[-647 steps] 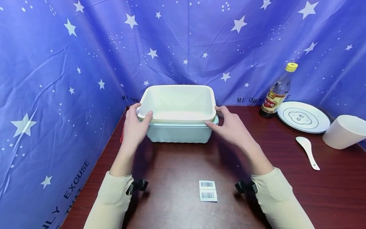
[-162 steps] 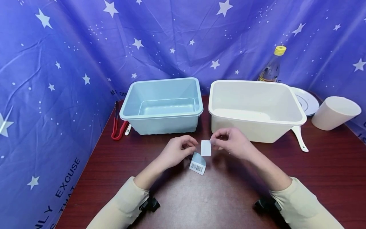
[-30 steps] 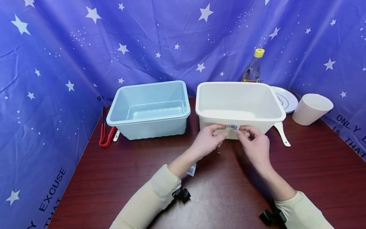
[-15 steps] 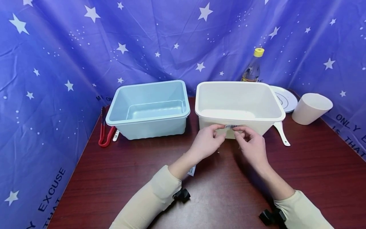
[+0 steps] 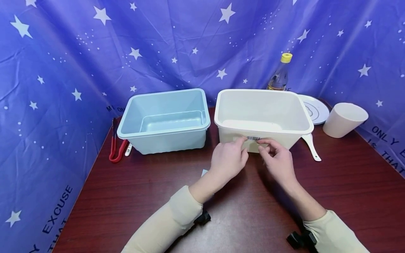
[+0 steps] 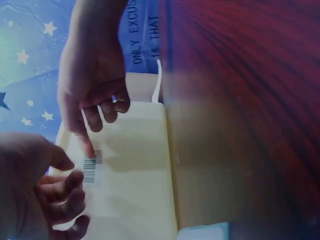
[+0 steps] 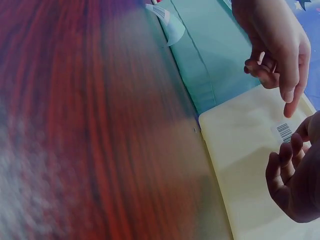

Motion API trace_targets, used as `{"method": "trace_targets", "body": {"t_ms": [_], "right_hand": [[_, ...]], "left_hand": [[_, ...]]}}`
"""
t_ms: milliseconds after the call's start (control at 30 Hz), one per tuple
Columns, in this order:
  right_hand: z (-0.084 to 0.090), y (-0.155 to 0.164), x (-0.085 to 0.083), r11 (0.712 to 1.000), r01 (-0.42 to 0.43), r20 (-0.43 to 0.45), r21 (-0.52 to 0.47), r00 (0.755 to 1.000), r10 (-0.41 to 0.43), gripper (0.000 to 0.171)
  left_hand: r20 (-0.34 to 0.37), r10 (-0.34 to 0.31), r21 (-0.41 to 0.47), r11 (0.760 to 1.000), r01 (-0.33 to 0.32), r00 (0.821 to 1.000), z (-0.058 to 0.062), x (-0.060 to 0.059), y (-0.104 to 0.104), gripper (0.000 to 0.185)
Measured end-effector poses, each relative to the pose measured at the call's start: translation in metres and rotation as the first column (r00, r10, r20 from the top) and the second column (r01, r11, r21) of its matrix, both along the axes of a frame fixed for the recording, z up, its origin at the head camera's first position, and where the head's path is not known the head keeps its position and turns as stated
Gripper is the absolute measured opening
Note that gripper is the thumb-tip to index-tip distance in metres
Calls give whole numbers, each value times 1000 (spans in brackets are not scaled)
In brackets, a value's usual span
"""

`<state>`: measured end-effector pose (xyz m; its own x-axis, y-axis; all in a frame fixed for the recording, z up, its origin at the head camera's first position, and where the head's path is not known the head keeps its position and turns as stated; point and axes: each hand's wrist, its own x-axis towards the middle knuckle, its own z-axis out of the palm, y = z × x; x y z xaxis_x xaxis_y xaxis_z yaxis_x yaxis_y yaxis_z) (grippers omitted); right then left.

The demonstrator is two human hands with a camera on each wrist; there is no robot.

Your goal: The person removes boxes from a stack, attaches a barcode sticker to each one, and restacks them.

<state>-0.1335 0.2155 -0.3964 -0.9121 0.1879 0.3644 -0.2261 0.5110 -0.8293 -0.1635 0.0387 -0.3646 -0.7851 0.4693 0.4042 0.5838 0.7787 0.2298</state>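
A small barcode sticker (image 5: 253,138) lies flat against the front wall of the white bin (image 5: 227,135), just below its rim. My left hand (image 5: 228,160) points its index finger at the sticker's left end, and the other fingers bend loosely. At the right end, the index finger of my right hand (image 5: 278,163) presses on the label; in the left wrist view that fingertip sits on the sticker (image 6: 90,172). Neither hand grips anything. Mostly covered by my left forearm, the sticker's backing sheet (image 5: 204,172) shows only a corner; the right wrist view has this sheet (image 7: 170,25) curled, with another barcode.
Left of the white bin stands a light blue bin (image 5: 171,140). Red-handled tongs (image 5: 115,151) lie at the far left. A vinegar-style bottle (image 5: 280,75), a plate (image 5: 316,109), a white cup (image 5: 345,121) and a white spoon (image 5: 312,147) are at the right.
The sticker, held between both hands a second ago, is now flat on the bin's wall. My left hand has turned and drawn its index finger back. The white bin has shifted slightly left.
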Motion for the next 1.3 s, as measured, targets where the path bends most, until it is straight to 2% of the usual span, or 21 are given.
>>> {"method": "trace_targets", "body": {"t_ms": [67, 100, 167, 200, 267, 333, 467, 633, 800, 933, 1300], "right_hand": [[0, 0, 0, 1000, -9, 6, -3, 1000, 9, 18], [0, 0, 0, 1000, -13, 9, -4, 1000, 13, 19], [0, 0, 0, 1000, -18, 13, -3, 1000, 18, 19], [0, -1, 0, 1000, -19, 15, -2, 1000, 19, 19], [0, -1, 0, 1000, -24, 21, -5, 999, 24, 19], [0, -2, 0, 999, -34, 30, -8, 999, 35, 17], [-1, -8, -2, 997, -74, 63, -13, 995, 74, 15], [-2, -13, -3, 990, -139, 156, -10, 978, 139, 16], [-4, -22, -2, 968, -245, 288, -59, 924, 252, 19], [-6, -33, -4, 948, -311, 357, -74, 879, 316, 20], [-10, -71, -10, 893, -427, 401, -145, 799, 447, 18]], "left_hand": [[130, -56, 75, 996, 46, 990, 1, -3, -1, 36], [206, -84, 122, 991, 59, 975, 2, -4, -2, 37], [343, -127, 203, 977, 59, 931, 3, -8, -5, 41], [389, -142, 233, 971, 52, 910, 4, -9, -6, 44], [428, -155, 265, 963, 40, 890, 5, -12, -10, 45], [435, -156, 276, 961, 34, 887, 7, -13, -15, 43], [429, -148, 292, 956, 18, 891, 10, -17, -33, 34], [456, -158, 323, 946, 2, 876, 6, -22, -56, 27], [485, -170, 334, 943, -2, 858, 0, -22, -77, 21], [489, -154, 336, 942, -22, 859, -4, -20, -95, 18], [504, -105, 341, 936, -85, 857, -17, -10, -138, 11]]}}
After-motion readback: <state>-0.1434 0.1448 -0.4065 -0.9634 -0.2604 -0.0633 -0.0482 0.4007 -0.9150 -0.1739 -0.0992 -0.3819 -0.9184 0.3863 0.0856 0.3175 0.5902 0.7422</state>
